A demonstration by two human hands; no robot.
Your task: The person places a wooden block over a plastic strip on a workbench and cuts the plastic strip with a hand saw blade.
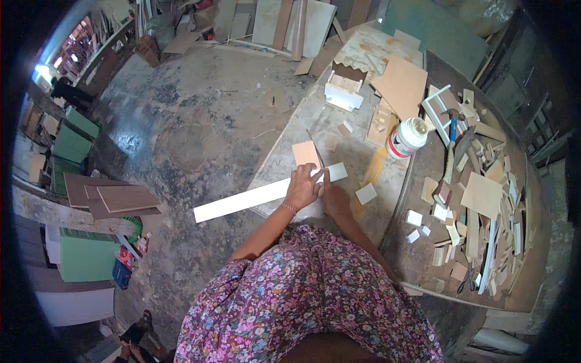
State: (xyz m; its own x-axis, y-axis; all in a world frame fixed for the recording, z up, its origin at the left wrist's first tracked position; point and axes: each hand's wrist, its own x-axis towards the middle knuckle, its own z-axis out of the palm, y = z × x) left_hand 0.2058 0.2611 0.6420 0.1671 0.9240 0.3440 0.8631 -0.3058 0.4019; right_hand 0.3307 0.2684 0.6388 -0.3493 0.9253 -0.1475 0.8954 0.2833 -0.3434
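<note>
a white strip (251, 199) is pressed under the left hand (302, 186), with the right hand (336, 199) alongside — neither grip can be told — while rightward beyond them a lidless jar (407, 140) is seen, contents unclear.

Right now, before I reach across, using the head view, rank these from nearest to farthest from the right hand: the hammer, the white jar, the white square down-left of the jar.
1. White square: just right of the right hand.
2. White jar: farther right and higher in the picture.
3. Hammer: right of the jar, the farthest.
</note>
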